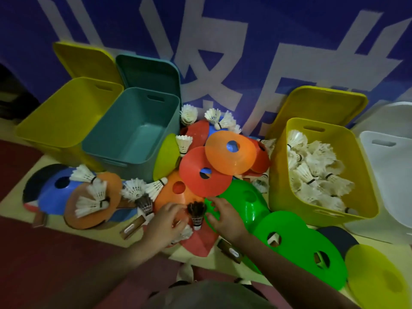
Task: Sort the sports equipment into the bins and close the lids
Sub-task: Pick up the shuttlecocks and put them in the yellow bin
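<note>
Flat disc cones in orange (230, 150), red (200, 172) and green (247, 204) lie heaped on the floor, with white shuttlecocks (188, 112) scattered over them. A dark-feathered shuttlecock (196, 211) stands between my hands. My left hand (166, 223) has its fingers curled over a white shuttlecock (186, 233) just left of the dark one. My right hand (224, 216) rests with spread fingers on the green cones, its thumb close to the dark shuttlecock. A yellow bin (278, 175) on the right holds several white shuttlecocks. An empty teal bin (107, 141) and a yellow bin (44, 128) stand open on the left.
Lids lean against the blue banner wall behind each bin. A white bin (379, 166) stands far right. More green cones (298, 248), a yellow-green cone (376, 277) and a dark paddle (338, 237) lie front right; a blue cone (51, 190) and paddles lie left.
</note>
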Demonstrator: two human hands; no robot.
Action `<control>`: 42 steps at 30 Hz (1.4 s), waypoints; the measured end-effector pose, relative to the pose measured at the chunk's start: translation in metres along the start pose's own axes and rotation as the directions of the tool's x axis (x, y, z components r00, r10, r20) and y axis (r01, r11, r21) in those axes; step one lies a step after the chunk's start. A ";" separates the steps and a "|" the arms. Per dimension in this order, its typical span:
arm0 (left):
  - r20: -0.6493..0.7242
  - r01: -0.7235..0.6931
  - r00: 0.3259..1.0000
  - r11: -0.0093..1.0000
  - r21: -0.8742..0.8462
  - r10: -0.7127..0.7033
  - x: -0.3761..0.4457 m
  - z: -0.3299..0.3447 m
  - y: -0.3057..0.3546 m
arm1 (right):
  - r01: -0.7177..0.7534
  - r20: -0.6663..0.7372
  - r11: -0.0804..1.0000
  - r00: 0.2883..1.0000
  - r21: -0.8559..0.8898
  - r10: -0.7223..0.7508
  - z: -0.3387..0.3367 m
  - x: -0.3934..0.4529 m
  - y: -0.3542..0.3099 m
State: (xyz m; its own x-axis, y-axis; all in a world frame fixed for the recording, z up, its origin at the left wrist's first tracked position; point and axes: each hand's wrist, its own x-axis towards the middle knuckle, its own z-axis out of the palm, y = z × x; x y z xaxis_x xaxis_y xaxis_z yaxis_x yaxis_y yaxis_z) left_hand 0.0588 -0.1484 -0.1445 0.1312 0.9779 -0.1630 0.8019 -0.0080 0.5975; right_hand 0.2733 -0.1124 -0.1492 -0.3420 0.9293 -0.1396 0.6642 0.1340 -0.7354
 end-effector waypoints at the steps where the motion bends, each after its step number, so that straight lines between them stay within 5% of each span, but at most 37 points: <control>1: 0.033 0.018 0.999 0.999 0.038 -0.019 -0.009 0.006 -0.009 | -0.066 0.010 0.998 0.998 0.009 0.066 0.013 0.001 -0.003; 5: 0.148 0.030 0.988 0.997 0.068 -0.040 -0.026 0.030 -0.034 | -0.225 0.019 0.974 0.974 0.024 0.225 0.056 0.013 -0.008; 9: 0.121 -0.051 0.992 0.991 0.120 0.037 -0.019 0.039 -0.046 | -0.314 -0.086 0.948 0.947 -0.045 0.309 0.077 0.026 -0.008; 14: 0.094 -0.018 0.995 0.997 -0.074 0.025 -0.014 0.040 -0.051 | -0.319 -0.123 0.946 0.942 -0.052 0.311 0.080 0.032 -0.004; 21: 0.069 0.091 0.995 0.910 -0.405 -0.069 -0.021 0.039 -0.055 | -0.273 -0.098 0.945 0.951 0.179 0.293 0.067 0.026 -0.006; 32: -0.004 0.111 0.989 0.749 -0.653 -0.151 0.022 -0.024 0.027 | -0.212 -0.178 0.897 0.937 0.388 0.299 -0.011 0.019 -0.018; 37: 0.117 0.185 0.983 0.723 -0.665 -0.143 0.071 -0.037 0.085 | -0.043 -0.349 0.973 0.929 0.228 0.123 -0.079 0.012 -0.013; 42: 0.258 0.258 0.961 0.674 -0.693 -0.102 0.116 -0.022 0.152 | -0.072 -0.500 0.989 0.857 0.132 0.129 -0.150 -0.004 0.019</control>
State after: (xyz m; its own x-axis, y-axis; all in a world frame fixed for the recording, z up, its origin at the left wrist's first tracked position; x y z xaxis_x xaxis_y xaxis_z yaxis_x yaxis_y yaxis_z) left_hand 0.1828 -0.0316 -0.0553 0.1949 0.8861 -0.4205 0.1703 0.3916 0.9042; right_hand 0.3866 -0.0617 -0.0635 0.1250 0.9853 0.1167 0.5939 0.0199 -0.8043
